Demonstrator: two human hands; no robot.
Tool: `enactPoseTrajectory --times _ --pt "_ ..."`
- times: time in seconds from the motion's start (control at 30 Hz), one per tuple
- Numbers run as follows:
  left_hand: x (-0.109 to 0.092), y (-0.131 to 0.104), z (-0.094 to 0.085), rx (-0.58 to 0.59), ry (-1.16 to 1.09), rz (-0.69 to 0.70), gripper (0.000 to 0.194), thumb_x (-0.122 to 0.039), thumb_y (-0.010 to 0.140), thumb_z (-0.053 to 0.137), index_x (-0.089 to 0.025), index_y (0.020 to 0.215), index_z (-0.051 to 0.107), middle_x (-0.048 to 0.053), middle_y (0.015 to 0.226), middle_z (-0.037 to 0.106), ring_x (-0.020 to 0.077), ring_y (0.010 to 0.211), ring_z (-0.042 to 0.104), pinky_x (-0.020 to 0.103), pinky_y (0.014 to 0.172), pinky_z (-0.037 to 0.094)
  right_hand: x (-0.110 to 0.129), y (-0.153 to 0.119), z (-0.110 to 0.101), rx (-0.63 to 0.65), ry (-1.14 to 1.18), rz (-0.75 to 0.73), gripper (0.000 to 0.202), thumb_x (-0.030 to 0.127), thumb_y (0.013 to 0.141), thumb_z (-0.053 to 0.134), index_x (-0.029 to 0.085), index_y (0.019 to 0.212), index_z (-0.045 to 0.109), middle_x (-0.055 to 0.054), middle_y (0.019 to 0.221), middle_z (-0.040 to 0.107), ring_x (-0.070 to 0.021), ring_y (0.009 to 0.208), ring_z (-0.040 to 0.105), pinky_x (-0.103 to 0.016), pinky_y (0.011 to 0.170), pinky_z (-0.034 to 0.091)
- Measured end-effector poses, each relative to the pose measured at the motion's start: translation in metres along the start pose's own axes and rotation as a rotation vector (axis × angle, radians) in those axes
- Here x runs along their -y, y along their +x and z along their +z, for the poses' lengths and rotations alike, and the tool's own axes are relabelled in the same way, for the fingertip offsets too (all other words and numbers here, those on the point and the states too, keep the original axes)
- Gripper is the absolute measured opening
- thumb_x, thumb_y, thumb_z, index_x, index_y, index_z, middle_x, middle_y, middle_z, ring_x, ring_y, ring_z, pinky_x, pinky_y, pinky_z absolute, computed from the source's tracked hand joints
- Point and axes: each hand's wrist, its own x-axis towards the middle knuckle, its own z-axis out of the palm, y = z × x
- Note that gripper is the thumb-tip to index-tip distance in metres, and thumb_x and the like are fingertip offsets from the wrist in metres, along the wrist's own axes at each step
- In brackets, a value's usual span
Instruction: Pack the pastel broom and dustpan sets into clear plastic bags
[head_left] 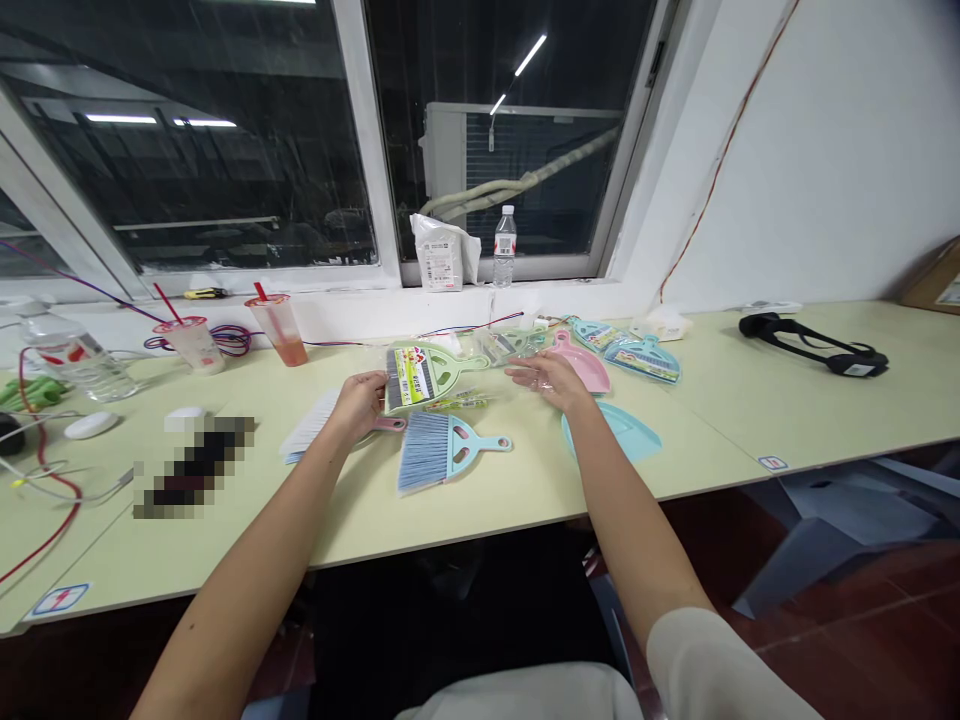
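My left hand grips the brush end of a green dustpan and brush set in clear wrapping, with a yellow label, raised over the table. To its right, my right hand has its fingers stretched out, apart from the set's handle, in front of a pink dustpan. A blue hand brush lies below the set. Partly behind my left arm is a white-bristled brush with a pink handle. Under my right forearm sits a light blue dustpan, partly covered.
Wrapped blue sets lie at the back right, near a black headset-like frame. At the back left stand two drink cups and a large water bottle among cables. A smaller bottle stands on the windowsill.
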Motion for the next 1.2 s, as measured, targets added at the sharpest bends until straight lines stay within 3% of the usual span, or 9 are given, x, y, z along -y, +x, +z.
enactPoseTrajectory --times 0.17,0.33,0.5,0.6,0.9,1.1,1.2 --pt "-0.003 -0.006 0.004 0.075 0.01 -0.024 0.017 -0.019 0.071 0.076 -0.009 0.083 0.067 0.012 0.083 0.073 0.0191 0.069 0.069 0.031 0.063 0.059 0.004 -0.005 0.008 0.041 -0.005 0.088 0.021 0.012 0.078 0.076 0.019 0.085 0.058 -0.012 0.114 0.077 -0.028 0.094 0.079 -0.041 0.091 0.063" --pt "-0.003 -0.013 0.006 0.156 0.028 -0.111 0.017 -0.022 0.076 0.076 -0.013 0.086 0.066 0.009 0.078 0.071 0.0205 0.062 0.069 0.03 0.051 0.056 0.005 -0.009 0.022 0.138 0.042 0.198 0.018 0.02 0.087 0.07 0.02 0.102 0.06 -0.009 0.097 0.077 -0.0305 0.092 0.079 -0.05 0.091 0.062" --pt "0.004 -0.012 0.006 0.256 0.002 -0.148 0.02 -0.024 0.078 0.077 -0.015 0.087 0.062 0.007 0.072 0.068 0.0189 0.049 0.064 0.025 0.039 0.046 0.002 -0.012 0.036 0.196 0.06 0.313 0.018 0.032 0.092 0.063 0.018 0.104 0.062 -0.017 0.114 0.076 -0.0314 0.102 0.077 -0.047 0.091 0.062" --pt "0.007 -0.01 0.005 0.301 0.0 -0.151 0.02 -0.024 0.079 0.077 -0.015 0.089 0.061 0.006 0.071 0.068 0.0181 0.046 0.063 0.023 0.037 0.042 -0.003 -0.011 0.039 0.22 0.106 0.336 0.018 0.033 0.092 0.063 0.019 0.102 0.062 -0.017 0.114 0.076 -0.0314 0.102 0.077 -0.048 0.09 0.062" --pt "0.004 -0.015 0.009 0.255 0.017 -0.197 0.022 -0.026 0.08 0.079 -0.015 0.092 0.063 0.007 0.076 0.069 0.0185 0.058 0.066 0.023 0.046 0.046 -0.018 -0.004 0.041 0.148 0.052 0.376 0.012 0.025 0.091 0.066 0.017 0.099 0.064 -0.012 0.095 0.078 -0.0274 0.084 0.079 -0.042 0.086 0.064" --pt "-0.002 -0.021 0.013 0.334 -0.027 -0.224 0.022 -0.029 0.081 0.079 -0.016 0.089 0.064 0.005 0.075 0.067 0.0162 0.055 0.062 0.022 0.043 0.041 -0.019 -0.007 0.043 0.131 0.1 0.383 0.01 0.024 0.092 0.062 0.017 0.097 0.067 -0.009 0.084 0.077 -0.0235 0.074 0.077 -0.037 0.08 0.064" --pt "-0.002 -0.02 0.013 0.353 -0.072 -0.195 0.017 -0.024 0.082 0.077 -0.014 0.088 0.064 0.006 0.075 0.067 0.0163 0.058 0.064 0.024 0.047 0.047 -0.018 -0.009 0.044 0.147 0.139 0.393 0.012 0.025 0.092 0.061 0.016 0.099 0.066 -0.01 0.085 0.078 -0.0246 0.078 0.077 -0.039 0.08 0.064"
